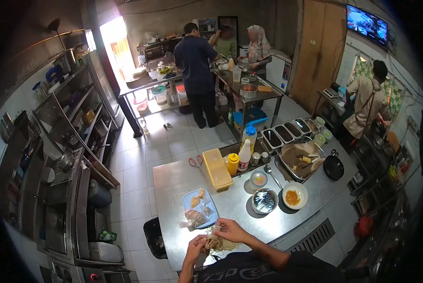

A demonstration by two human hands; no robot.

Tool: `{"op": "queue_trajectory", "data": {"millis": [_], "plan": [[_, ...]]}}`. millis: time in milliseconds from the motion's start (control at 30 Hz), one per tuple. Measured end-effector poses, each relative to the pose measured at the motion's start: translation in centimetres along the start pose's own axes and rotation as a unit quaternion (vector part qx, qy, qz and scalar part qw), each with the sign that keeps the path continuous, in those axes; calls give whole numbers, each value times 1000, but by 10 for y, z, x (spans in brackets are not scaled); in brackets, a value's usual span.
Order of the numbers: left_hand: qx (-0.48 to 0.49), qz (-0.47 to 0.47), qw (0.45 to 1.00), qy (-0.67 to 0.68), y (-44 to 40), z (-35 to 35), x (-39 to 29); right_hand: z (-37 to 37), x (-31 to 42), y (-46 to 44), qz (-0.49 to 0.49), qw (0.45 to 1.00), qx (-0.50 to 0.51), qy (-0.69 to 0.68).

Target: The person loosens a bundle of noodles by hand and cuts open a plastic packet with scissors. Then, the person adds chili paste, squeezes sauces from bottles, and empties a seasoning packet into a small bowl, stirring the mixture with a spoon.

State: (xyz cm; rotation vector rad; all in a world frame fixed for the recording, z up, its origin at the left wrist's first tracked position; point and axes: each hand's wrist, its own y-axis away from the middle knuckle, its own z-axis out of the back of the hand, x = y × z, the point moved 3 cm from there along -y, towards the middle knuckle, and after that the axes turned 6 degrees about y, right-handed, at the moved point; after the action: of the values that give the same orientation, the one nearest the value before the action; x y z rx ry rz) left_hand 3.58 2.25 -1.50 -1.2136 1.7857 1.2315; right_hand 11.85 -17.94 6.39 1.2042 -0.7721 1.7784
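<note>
At the near edge of the steel tabletop, just in front of the person's shirt, lies a loose, pale-brown tangle of thin strands, and both hands are at it. The left hand has its fingers curled, pinching the tangle's left side; the right hand keeps a fingertip grip, thumb and forefinger pressed together on its upper part. The work looks partway through: strands spread out beneath and between the hands, and none of them seems set aside as a finished lot. What remains, judging from this, is most of the tangle under the fingers; whether it is being opened, sorted or gathered I cannot tell. Just beyond, a blue tray bears a clear bag and a few small wrapped-looking lumps, none touched by either hand. The scissors and yellow box, farther off, also lie out of both hands' hold.
</note>
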Motion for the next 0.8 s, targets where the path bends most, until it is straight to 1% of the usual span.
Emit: {"op": "queue_trajectory", "data": {"millis": [67, 100, 167, 200, 267, 300, 333, 367, 400, 433, 467, 500, 533, 567, 600, 667, 700, 767, 800], "plan": [[-2, -28, 987, 157, 11, -31, -33, -11, -11, 3, 10, 995, 13, -100], [-2, -26, 987, 155, 9, -30, -26, -18, -23, 5, 9, 995, 12, -102], [-39, -62, 996, 52, -3, -19, -7, -30, -45, 7, 57, 997, 53, -24], [-39, -62, 996, 52, -5, -16, -1, -28, -40, 7, 57, 997, 53, -24], [-118, -63, 989, 69, -9, -3, 9, -25, -36, 8, -56, 990, 130, 14], [-135, -57, 988, 58, -7, 3, 6, -21, -31, 6, -56, 990, 130, 14], [-134, -56, 988, 58, -5, 6, 5, -17, -27, 4, -83, 986, 138, 32], [-96, -44, 994, 35, -3, 7, 3, -15, -26, 4, -111, 982, 146, 49], [-57, -31, 998, 12, 0, 2, -3, -17, -34, 5, -112, 982, 145, 48], [-31, -26, 999, -4, 2, 0, -7, -20, -44, 5, -82, 987, 138, 19], [-31, -26, 999, -5, 3, -3, -8, -23, -53, 5, -52, 990, 132, -9], [-25, -24, 999, -18, 3, -7, -7, -24, -53, 5, -51, 990, 132, -9], [-19, -20, 999, -31, 3, -12, -5, -25, -49, 6, -7, 993, 117, 1], [-26, -33, 999, 2, 1, -14, -3, -25, -46, 8, 37, 994, 101, 11], [-27, -33, 999, 2, 1, -14, 0, -25, -44, 10, 37, 994, 102, 10], [-6, -61, 998, -18, -2, -15, 1, -26, -45, 11, -21, 991, 124, 47], [-6, -61, 998, -18, -3, -14, 1, -26, -42, 10, -20, 991, 124, 47], [-52, -73, 996, 13, -4, -12, 0, -25, -41, 8, -97, 982, 141, 79], [-52, -74, 996, 13, -3, -15, -2, -25, -42, 8, -97, 982, 141, 79]]}}
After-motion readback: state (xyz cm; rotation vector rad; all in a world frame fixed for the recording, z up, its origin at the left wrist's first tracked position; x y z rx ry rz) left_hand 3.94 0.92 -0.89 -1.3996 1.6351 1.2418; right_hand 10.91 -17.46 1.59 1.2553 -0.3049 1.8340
